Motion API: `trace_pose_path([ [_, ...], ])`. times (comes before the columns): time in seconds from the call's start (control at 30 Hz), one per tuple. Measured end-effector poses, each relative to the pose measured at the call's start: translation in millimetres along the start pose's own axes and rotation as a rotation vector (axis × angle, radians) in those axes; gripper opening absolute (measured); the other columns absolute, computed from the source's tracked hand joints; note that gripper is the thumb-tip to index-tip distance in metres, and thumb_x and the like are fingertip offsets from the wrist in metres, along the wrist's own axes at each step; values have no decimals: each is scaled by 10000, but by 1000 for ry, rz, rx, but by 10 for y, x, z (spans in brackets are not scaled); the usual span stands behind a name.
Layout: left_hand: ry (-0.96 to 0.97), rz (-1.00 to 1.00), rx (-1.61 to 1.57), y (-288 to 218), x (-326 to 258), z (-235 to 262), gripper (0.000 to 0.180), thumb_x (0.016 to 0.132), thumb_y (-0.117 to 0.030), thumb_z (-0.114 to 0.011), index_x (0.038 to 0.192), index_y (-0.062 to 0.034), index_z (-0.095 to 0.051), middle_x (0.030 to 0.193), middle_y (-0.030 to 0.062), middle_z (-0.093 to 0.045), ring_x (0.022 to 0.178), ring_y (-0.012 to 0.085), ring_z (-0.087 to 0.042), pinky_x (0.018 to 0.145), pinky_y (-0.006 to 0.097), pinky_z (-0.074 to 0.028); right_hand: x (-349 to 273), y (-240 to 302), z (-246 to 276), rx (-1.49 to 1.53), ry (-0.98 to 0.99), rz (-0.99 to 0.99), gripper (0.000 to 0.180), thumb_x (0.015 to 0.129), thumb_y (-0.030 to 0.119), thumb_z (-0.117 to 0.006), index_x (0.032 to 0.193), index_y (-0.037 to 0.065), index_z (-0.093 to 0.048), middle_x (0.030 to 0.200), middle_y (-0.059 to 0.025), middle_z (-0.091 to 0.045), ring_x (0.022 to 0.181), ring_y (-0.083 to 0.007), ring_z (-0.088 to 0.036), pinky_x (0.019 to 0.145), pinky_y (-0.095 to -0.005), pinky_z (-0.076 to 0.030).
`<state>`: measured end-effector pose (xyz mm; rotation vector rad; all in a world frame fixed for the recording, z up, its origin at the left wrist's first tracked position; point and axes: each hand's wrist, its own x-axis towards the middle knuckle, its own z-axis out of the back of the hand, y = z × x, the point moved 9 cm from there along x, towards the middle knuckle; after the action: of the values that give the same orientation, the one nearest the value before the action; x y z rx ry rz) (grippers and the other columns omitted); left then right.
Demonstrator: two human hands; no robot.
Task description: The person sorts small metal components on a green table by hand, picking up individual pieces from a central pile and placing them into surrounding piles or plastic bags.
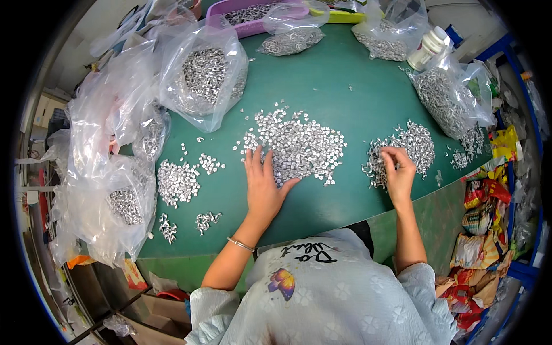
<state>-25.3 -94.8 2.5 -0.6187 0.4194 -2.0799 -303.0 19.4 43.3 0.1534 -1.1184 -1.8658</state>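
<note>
My left hand (264,185) lies flat with fingers spread on the green table (322,86), its fingertips on the near left edge of a large central pile of small silver metal parts (302,144). My right hand (397,172) is over a second, smaller pile of silver parts (411,146) to the right, with fingertips pinched together on the pile; whether a part is between them is too small to tell. A thin bracelet circles my left wrist.
Smaller heaps of parts (177,181) lie at the left. Clear plastic bags full of parts (204,75) crowd the left edge, the back and the right (445,98). A purple tray (253,14) and a white bottle (428,47) stand at the back. Colourful packets (483,230) are piled at the right.
</note>
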Motion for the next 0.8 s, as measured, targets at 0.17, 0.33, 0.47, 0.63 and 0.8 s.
trace_pose_path([
  [0.17, -4, -5, 0, -15, -2, -2, 790, 672, -377, -758, 1254, 25, -408, 1346, 226, -325, 1280, 457, -243, 1048, 537, -221, 13, 36, 209, -288, -62, 272, 79, 785, -36, -600, 859, -15, -621, 843, -107, -616, 793, -238, -567, 719, -313, -448],
  [0.33, 4, -21, -19, -56, 16, -30, 784, 674, -357, -761, 1259, 21, -401, 1356, 227, -309, 1286, 455, -232, 1055, 525, -215, -30, 52, 349, -209, -132, 215, 109, 790, -52, -565, 882, -18, -610, 879, -137, -605, 832, -269, -561, 764, -341, -441],
  [0.47, -27, -4, -72, 8, -5, 13, 749, 686, -296, -761, 1257, 24, -397, 1362, 227, -303, 1291, 449, -230, 1057, 515, -216, -55, -2, 271, -188, -117, 140, 109, 801, -52, -549, 890, -23, -605, 884, -134, -606, 853, -273, -561, 781, -341, -441],
  [0.63, -126, -3, -183, -4, -27, 114, 653, 722, -225, -733, 1245, 9, -420, 1335, 248, -315, 1275, 458, -243, 1043, 525, -236, -181, 253, -82, -101, 97, 194, 212, 797, -13, -572, 1008, -14, -590, 1078, -160, -571, 1013, -317, -527, 888, -374, -409],
  [0.8, -106, 71, -219, -175, -307, 395, 590, 749, -119, -694, 1253, 0, -411, 1349, 215, -307, 1302, 443, -219, 1048, 518, -228, -512, 706, -887, -73, 589, 309, 694, 687, 109, -716, 1288, -8, -390, 1394, -170, -331, 1312, -361, -274, 1058, -430, -253],
])
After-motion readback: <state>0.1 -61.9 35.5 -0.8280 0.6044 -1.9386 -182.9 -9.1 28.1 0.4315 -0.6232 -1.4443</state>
